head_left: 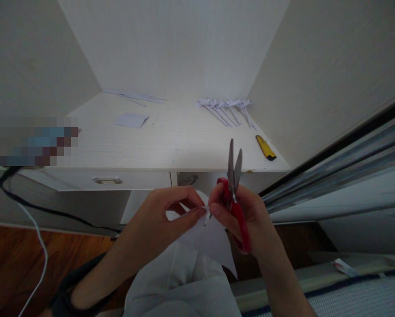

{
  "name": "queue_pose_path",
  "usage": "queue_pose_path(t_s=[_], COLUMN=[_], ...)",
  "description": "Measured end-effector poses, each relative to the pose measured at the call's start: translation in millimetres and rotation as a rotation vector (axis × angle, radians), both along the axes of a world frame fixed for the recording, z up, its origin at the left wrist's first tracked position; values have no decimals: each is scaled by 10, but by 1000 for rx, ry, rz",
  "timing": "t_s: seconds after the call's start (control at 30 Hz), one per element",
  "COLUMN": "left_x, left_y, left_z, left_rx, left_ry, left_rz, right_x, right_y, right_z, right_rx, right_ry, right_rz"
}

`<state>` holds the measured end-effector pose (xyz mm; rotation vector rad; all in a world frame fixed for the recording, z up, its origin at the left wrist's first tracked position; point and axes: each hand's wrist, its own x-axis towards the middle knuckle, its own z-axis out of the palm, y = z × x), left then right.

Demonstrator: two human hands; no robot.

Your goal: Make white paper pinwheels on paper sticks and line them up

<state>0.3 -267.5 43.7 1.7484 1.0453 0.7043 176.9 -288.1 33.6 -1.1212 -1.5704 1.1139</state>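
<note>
Above my lap, a sheet of white paper (213, 244) hangs from the fingertips of both hands. My left hand (171, 211) pinches its upper edge between thumb and fingers. Close beside it, my right hand (240, 211) carries red-handled scissors (239, 215), blades parted and pointing up, away from the paper. The thumb and index finger of that same hand also touch the paper's top edge, where a small fold or strip shows. Part of the sheet is hidden behind my fingers.
On the white desk (164, 145) lie thin paper sticks (138, 97), folded paper shapes with stems (227, 112), a small paper piece (131, 119) and a yellow cutter (265, 147). A blurred-out object (42, 145) sits at left. A black cable (52, 209) hangs below the desk.
</note>
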Motion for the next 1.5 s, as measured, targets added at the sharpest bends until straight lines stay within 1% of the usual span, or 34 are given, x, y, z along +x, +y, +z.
queue_pose_path(t_s=[0.2, 0.4, 0.6, 0.8, 1.03, 1.2, 1.3, 1.5], left_x=[-3, -16, -2, -3, -16, -26, -37, -37], left_y=[-15, -31, -45, -48, -32, -44, -51, -45], left_z=[32, 10, 33, 53, 59, 57, 41, 17], left_rx=[23, 30, 54, 89, 38, 54, 72, 75], left_ry=[2, -15, -59, -46, -67, -14, -14, -53], left_rz=[17, 34, 55, 43, -12, -14, -13, -11], right_x=[-17, -4, 5, 6, 5, -7, -7, 9], right_y=[-3, 20, 18, 12, 8, -9, -21, -30], right_z=[12, 16, 4, 0, 14, 11, 26, 53], right_rx=[-28, -71, -63, -83, -117, -156, -186, -173], right_ry=[14, 51, 37, 41, 39, 93, 127, 88], right_rz=[32, 57, 34, 24, -2, 32, 50, 52])
